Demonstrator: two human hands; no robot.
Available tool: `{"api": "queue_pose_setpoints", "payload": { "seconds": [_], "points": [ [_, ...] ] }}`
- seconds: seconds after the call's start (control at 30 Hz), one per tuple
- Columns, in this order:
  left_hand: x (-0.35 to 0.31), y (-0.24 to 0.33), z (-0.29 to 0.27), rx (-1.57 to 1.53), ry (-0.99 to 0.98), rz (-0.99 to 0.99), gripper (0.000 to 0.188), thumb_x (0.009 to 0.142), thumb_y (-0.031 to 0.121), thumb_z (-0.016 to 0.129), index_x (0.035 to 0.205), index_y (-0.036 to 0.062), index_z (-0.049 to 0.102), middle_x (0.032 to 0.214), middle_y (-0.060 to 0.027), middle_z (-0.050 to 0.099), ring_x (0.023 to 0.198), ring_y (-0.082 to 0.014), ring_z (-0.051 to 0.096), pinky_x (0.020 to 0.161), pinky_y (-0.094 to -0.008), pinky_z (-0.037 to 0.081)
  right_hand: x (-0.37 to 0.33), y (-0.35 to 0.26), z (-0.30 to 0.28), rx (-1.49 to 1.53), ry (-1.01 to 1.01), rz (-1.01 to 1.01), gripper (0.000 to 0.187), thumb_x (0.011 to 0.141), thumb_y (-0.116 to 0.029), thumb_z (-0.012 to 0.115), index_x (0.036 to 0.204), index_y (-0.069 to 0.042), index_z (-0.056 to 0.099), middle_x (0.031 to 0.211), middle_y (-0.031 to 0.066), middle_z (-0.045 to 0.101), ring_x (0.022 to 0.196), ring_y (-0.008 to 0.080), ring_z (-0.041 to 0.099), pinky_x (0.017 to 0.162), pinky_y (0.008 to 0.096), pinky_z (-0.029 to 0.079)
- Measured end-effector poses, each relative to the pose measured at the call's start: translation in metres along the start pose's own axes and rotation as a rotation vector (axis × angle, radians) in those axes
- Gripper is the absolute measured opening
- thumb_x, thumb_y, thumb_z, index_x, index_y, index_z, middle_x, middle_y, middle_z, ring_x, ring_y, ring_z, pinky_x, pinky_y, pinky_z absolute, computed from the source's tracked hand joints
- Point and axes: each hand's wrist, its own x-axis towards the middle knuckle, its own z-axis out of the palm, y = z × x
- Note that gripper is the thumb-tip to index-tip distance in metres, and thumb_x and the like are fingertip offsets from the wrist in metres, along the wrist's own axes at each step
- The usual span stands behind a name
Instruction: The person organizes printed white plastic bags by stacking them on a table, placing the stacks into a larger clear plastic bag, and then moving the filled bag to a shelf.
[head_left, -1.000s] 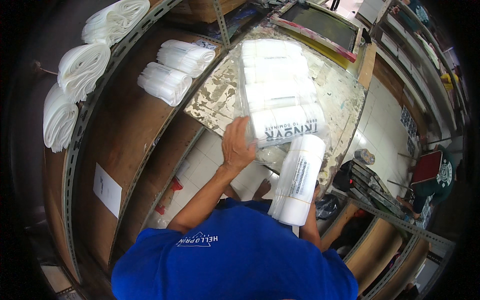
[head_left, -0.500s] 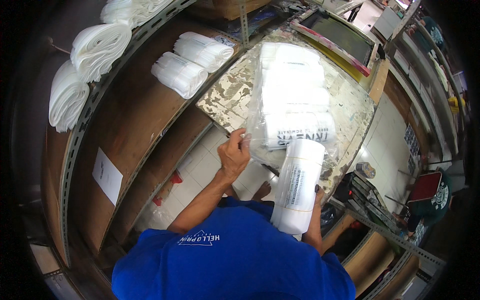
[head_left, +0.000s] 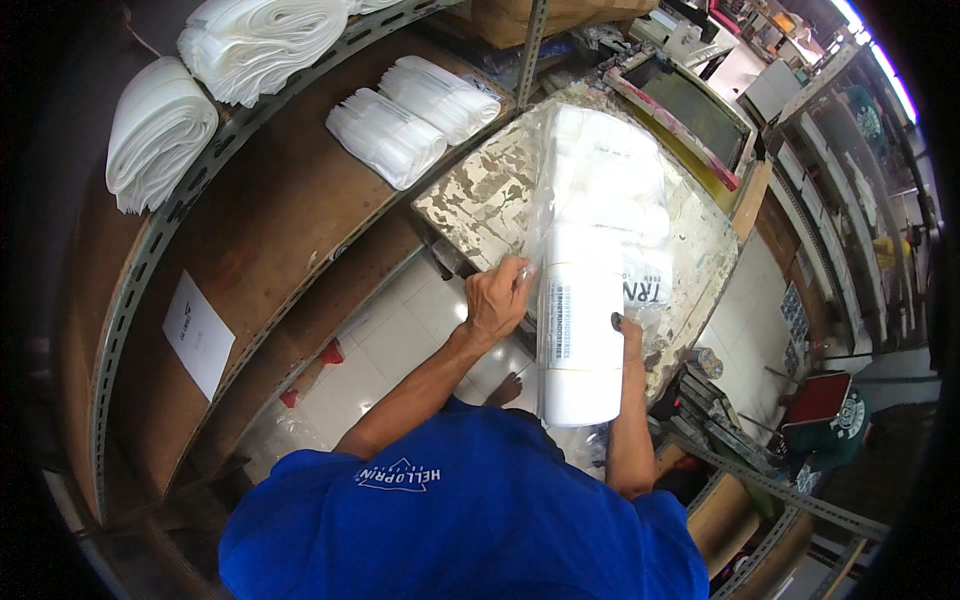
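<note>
Standing next to a big brown shelf [head_left: 260,210] on the left side, holding up folded white stacks [head_left: 265,45] near the top and two white bundles [head_left: 385,138] lower down

Facing a table [head_left: 475,195] covered with patchy, flaky paint

Wearing a blue shirt [head_left: 450,530]

Looking down at a long clear bag [head_left: 543,185] lying on the table, holding fat white rolls [head_left: 608,165] in a row

Seeing a frame [head_left: 680,110] too, lying past the bag and showing a dark middle

Holding one more white roll [head_left: 585,320] up in front, at the near end of the bag, covering part of the nearest roll in there, but not being able to tell if its far end is inside the bag or just above

Gripping this roll from its right side with the right hand [head_left: 632,350], pressing the thumb [head_left: 617,321] on the front and hiding most fingers behind

Pinching the near left edge of the clear bag with the left hand [head_left: 497,300], curling the fingers in

Seeing a thin band [head_left: 585,370] going around the held roll
</note>
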Motion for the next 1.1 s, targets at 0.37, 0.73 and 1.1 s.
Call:
{"api": "queue_pose_setpoints", "payload": {
  "seconds": [0.37,0.73,1.1],
  "points": [
    [0.010,-0.010,-0.015,-0.116,0.070,0.226,0.010,0.083,0.010,0.067,0.079,0.0038,0.060,0.058,-0.0111,0.059,0.049,-0.0268,0.059,0.046,-0.0360,0.045,-0.052,0.049,0.048,-0.002,0.220,-0.004,0.066,0.075,-0.033,0.064,0.124,0.009,0.050,0.108,0.0215,0.062,0.095,0.0294,0.064,0.082,0.0392,0.055],
    [0.015,-0.033,-0.025,-0.142,-0.233,0.381,0.008,0.078,0.008,0.068,0.077,0.0039,0.061,0.061,-0.0099,0.059,0.054,-0.0268,0.061,0.050,-0.0359,0.048,0.009,-0.027,0.097,-0.153,0.376,-0.191,0.054,0.081,-0.032,0.057,0.118,0.008,0.053,0.102,0.0218,0.064,0.085,0.0321,0.066,0.079,0.0408,0.056],
    [0.026,-0.033,-0.027,-0.225,-0.137,0.498,0.013,0.076,0.012,0.071,0.080,0.0028,0.063,0.053,-0.0062,0.052,0.045,-0.0228,0.054,0.042,-0.0348,0.039,0.108,-0.083,0.186,-0.559,0.354,-0.324,0.045,0.076,-0.020,0.070,0.111,0.007,0.061,0.099,0.0167,0.067,0.085,0.0251,0.066,0.078,0.0340,0.054]
  ]
}}
